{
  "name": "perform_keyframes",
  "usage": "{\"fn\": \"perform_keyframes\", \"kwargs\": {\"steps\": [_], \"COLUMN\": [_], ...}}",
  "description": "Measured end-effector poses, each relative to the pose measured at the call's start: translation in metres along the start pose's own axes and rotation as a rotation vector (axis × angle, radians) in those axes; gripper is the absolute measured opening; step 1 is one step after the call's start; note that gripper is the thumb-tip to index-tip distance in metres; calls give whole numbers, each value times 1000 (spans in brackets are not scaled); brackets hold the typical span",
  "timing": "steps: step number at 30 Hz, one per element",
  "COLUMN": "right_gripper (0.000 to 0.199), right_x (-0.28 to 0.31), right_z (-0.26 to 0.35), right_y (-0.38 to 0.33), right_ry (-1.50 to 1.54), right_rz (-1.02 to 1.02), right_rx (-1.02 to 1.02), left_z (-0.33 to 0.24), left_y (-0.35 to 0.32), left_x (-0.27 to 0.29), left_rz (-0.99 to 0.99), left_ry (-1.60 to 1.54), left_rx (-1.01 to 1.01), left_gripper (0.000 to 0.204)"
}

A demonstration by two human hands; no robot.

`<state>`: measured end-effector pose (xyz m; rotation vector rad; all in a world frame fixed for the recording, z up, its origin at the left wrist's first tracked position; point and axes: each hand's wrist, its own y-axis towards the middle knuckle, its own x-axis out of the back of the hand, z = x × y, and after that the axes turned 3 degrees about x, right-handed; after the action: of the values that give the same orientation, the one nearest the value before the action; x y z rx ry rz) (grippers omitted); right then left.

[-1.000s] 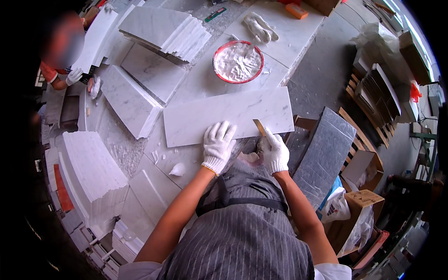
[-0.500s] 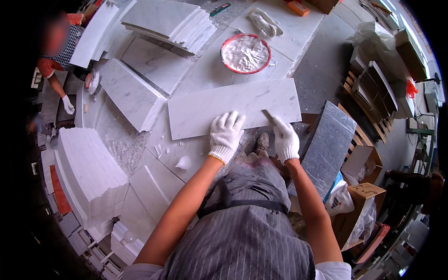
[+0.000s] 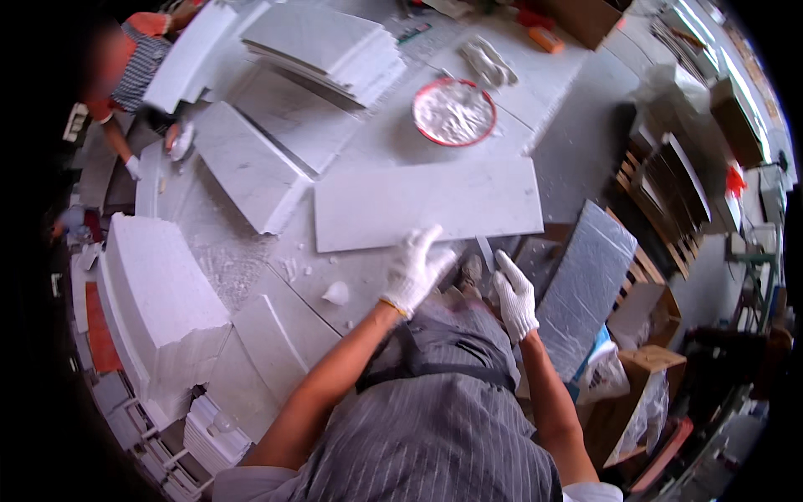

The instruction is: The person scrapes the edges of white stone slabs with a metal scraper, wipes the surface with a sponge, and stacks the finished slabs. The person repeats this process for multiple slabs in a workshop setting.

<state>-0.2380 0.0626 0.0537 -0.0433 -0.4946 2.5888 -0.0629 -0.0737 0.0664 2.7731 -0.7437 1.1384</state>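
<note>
A long white marble-like slab (image 3: 376,205) with faint grey veins lies flat on the work surface before me. My left hand (image 3: 413,274), in a white knit glove, is open and slightly blurred, thumb spread from the fingers. Its fingertips overlap the slab's near edge; whether they touch it I cannot tell. To the right, my gloved right hand (image 3: 515,299) is closed on a thin flat scraper (image 3: 485,251), whose blade points up toward the slab's near edge. Beyond the slab stands a red-rimmed bowl (image 3: 418,125) of white paste.
Stacked pale slabs stand at the far left (image 3: 314,38) and near left (image 3: 159,284). A dark grey slab (image 3: 590,280) leans at right, by cardboard boxes (image 3: 652,360). Spare gloves (image 3: 489,63) lie past the bowl. A co-worker (image 3: 138,67) bends at upper left.
My left hand has lifted off the slab's face and drawn back toward me, thumb spreading. The right hand has pulled back too, bringing the scraper off the slab. The whole view has shifted slightly.
</note>
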Motion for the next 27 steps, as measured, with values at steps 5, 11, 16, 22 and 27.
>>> {"fn": "perform_keyframes", "kwargs": {"steps": [5, 11, 16, 22, 27], "right_gripper": [50, 56, 52, 26, 22], "right_x": [-28, -28, -17, -7, 26], "right_z": [40, 31, 28, 39, 28], "right_y": [-18, -14, -10, -10, 6], "right_ry": [5, -76, -109, -226, -524], "right_rz": [185, 279, 395, 456, 309], "right_rx": [-10, -20, -79, -169, 172], "left_z": [-3, -1, -8, -22, 0], "left_y": [-10, -11, -17, -19, -21], "left_x": [-17, -18, -4, 7, -7], "left_rz": [319, 445, 449, 428, 356], "left_ry": [-659, -495, -79, -67, -75], "left_rx": [256, 324, 75, -30, 41], "left_gripper": [39, 34, 43, 33, 29]}}
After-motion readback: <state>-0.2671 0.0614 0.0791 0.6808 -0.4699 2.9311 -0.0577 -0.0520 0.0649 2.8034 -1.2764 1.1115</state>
